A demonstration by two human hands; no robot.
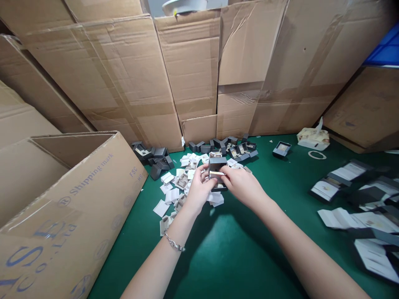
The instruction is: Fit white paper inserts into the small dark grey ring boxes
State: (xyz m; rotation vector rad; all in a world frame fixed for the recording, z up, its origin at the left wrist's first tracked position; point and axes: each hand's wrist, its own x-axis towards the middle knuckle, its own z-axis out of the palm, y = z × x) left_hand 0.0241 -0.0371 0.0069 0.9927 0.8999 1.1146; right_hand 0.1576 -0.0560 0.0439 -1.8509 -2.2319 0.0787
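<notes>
A small dark hinged box (217, 162) stands with its lid raised above the green table. My left hand (201, 189) has its fingers wrapped round the box's left side. At the box's mouth, the thumb and fingers of my right hand (238, 182) pinch a pale, thin insert (216, 174); its far end lies inside the box. Beneath and to the left of both hands spreads a pile of loose white paper inserts (172, 196). Further back, several dark boxes (239, 152) lie heaped, some with their lids up.
A large cardboard carton (102, 199) stands open at left. More dark boxes (160, 162) lie beside it. Open boxes with white inserts (326, 189) cover the right side of the green table (218, 257). A tissue pack (313, 138) and a tape ring (317, 155) sit at back right. Cardboard walls (187, 74) close off the back.
</notes>
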